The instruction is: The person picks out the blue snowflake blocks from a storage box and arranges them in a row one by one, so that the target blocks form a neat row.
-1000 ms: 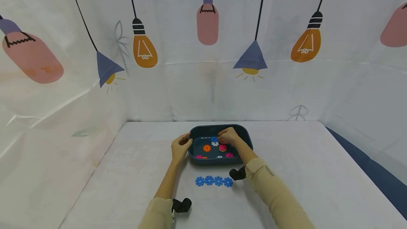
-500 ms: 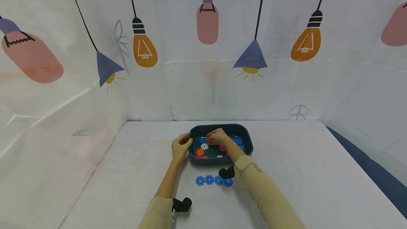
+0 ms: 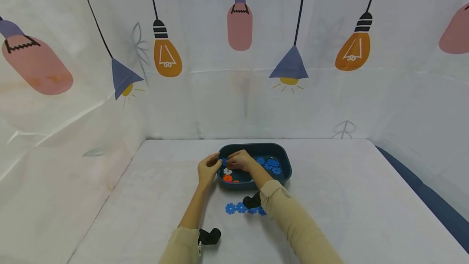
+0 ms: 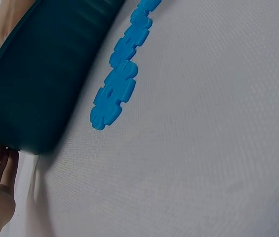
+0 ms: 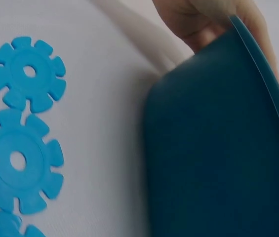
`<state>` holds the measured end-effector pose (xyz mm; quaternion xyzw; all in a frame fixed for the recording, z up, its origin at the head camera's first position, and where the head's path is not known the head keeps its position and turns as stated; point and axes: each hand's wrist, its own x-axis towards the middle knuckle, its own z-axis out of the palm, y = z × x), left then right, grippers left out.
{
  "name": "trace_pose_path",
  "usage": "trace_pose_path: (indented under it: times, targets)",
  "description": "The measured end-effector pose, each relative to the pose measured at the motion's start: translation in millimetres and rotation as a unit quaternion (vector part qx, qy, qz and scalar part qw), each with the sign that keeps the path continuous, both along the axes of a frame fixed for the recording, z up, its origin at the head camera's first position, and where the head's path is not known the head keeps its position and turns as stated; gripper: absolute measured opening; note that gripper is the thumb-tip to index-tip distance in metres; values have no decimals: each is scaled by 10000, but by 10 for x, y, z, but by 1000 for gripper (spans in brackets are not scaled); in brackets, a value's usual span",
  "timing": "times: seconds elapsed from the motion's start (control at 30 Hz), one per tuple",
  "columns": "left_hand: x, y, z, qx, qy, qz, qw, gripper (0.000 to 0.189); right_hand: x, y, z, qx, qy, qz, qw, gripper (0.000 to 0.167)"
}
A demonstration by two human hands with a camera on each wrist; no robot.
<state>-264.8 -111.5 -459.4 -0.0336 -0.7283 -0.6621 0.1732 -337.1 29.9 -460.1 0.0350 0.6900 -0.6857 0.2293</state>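
A dark teal tray (image 3: 256,184) holds several flower-shaped plastic discs. My left hand (image 3: 208,169) grips the tray's left end, thumb at the rim; its fingers touch the outer wall in the left wrist view. Inside the tray, my right hand (image 3: 239,161) reaches down toward the left, fingers low among the discs. A white disc (image 3: 227,171) and an orange disc (image 3: 227,178) lie just left of it. Several blue discs (image 3: 272,163) lie in the right half. Some discs are hidden under the right hand.
A row of joined blue discs (image 3: 230,208) lies on the white table (image 3: 329,199) in front of the tray, its right part partly behind the right wrist's black camera (image 3: 252,201). Behind the table hangs a white sheet (image 3: 209,109) printed with lamps.
My right hand has swept leftward through the tray, and the white and orange discs have shifted left with it. Blue discs on the right have come into view. The left hand has stayed put.
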Motion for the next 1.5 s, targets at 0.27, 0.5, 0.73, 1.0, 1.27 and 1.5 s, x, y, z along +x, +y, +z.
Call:
trace_pose_path:
  times: [0.27,0.5,0.73,1.0,1.27,1.5]
  targets:
    - [12,7,20,23,-32,16,10000,29,49,-108,16,-125,90,142,9998,39]
    - [14,0,18,-18,-38,20,10000,29,88,-127,19,-71,278,-26,9996,30]
    - [29,16,5,-41,-114,104,9999,28,142,-11,58,-347,243,-580,9974,29]
    - [51,53,22,-223,-160,302,9992,27,183,261,152,-363,586,-567,9960,29]
    - [-5,43,-31,-62,-55,351,9993,27,287,605,325,-454,877,-136,9950,33]
    - [-200,2,-299,-94,-170,512,9985,26,353,900,362,-423,983,-64,9942,35]
